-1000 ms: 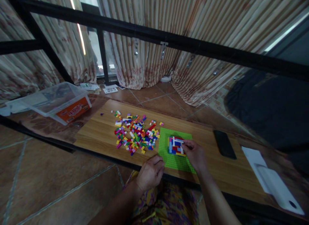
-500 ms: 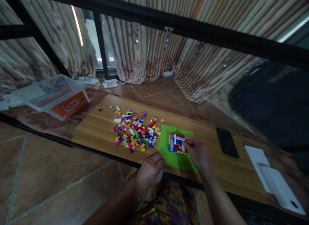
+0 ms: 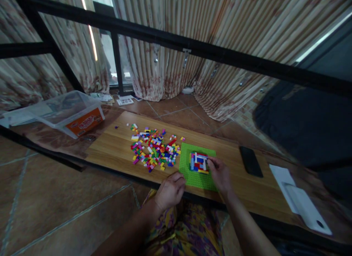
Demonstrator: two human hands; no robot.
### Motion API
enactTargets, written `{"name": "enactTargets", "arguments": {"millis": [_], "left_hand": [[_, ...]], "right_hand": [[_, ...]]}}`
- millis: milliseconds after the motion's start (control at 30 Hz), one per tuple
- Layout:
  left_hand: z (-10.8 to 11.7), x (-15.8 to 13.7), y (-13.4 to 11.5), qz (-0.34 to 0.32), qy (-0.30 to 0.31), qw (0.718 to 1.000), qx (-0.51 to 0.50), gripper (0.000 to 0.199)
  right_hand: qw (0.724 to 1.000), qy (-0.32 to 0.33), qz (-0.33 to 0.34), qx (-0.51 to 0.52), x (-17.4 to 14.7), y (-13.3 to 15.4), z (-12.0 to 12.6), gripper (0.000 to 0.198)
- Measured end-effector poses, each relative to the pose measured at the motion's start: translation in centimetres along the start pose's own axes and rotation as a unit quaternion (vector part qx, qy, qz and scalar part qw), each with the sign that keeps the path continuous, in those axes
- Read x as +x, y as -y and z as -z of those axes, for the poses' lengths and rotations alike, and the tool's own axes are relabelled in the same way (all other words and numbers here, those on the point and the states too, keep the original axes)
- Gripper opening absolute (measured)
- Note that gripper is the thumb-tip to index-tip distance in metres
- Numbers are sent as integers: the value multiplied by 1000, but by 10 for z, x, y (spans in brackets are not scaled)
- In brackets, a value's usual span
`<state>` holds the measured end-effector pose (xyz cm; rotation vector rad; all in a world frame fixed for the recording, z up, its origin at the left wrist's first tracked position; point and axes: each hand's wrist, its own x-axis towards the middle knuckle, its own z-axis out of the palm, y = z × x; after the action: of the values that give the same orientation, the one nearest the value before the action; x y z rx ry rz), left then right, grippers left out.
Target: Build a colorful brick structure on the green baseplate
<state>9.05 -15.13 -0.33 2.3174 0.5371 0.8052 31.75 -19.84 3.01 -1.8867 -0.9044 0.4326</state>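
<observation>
A square build of red, blue, white and yellow toy bricks [image 3: 198, 163] sits on a green studded baseplate [image 3: 189, 180]. My right hand [image 3: 219, 173] is at its right side, thumb and forefinger pinched at a pale brick on the edge. The fingertips partly cover that brick. At the baseplate's near left corner, my left hand [image 3: 171, 189] rests closed with curled fingers. Whatever may be inside it is hidden. Left of the baseplate lies a spread of loose, many-coloured toy bricks [image 3: 155, 147].
A black phone [image 3: 250, 161] lies on the right of the wooden tabletop [image 3: 233, 190]. Beyond the right end are a white sheet [image 3: 283, 175] and a white object [image 3: 306, 208]. A clear plastic bin [image 3: 68, 109] with an orange label stands left. A dark bar [image 3: 170, 39] crosses above.
The view has tilted and shifted slightly. My right fingertips have drawn back a little from over the build to its right edge. My left hand stays by the baseplate corner.
</observation>
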Motion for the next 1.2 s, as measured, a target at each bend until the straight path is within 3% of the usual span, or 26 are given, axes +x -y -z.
{"name": "enactTargets", "arguments": {"millis": [133,533,967,1200], "left_hand": [[2,0,-1,4,-2,1000,-3,18],[-2,0,0,9,-2,1000,0,19],[0,0,-2,-1,-8,1000,9,16],[-3,0,0,-6,-14,1000,11,16]], "right_hand": [[999,-50,-7,11,-10,-7,4,45],[998,-25,-48,10,-16,-10,-7,50],[998,-11,-28,-55,-17,-10,-4,47],[999,11,-22,-31,-14,-15,-2,52]]}}
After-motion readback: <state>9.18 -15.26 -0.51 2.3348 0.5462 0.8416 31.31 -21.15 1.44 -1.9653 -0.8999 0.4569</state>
